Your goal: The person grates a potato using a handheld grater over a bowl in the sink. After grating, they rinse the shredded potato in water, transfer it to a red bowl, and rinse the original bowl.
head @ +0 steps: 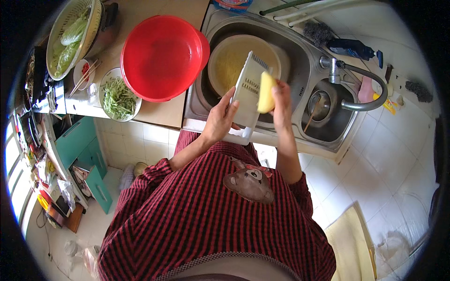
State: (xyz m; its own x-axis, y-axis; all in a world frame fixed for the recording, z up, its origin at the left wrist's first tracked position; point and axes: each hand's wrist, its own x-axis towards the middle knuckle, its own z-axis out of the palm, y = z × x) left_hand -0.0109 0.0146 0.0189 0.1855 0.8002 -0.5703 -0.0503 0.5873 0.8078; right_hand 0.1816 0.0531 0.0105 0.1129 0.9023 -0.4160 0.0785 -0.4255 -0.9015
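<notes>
My left hand (222,117) grips a white plastic grater (248,95) near its lower end. The grater slants over the left sink basin, with its toothed rows facing up. In my right hand (281,102) is a peeled yellow potato (267,93) with a flat cut face, held at the grater's right edge. Whether the potato touches the grater, I cannot tell. Below them a pale round basin (242,39) sits in the steel sink (299,42), with yellowish contents that look like shreds in liquid.
Left of the sink stands a red plastic basin (161,59). Beside it are a bowl of green shreds (119,98), a small bowl with chopsticks (83,75) and a colander (52,52) of leafy greens. A curved faucet (365,105) overhangs the right basin, which holds a metal bowl (319,107).
</notes>
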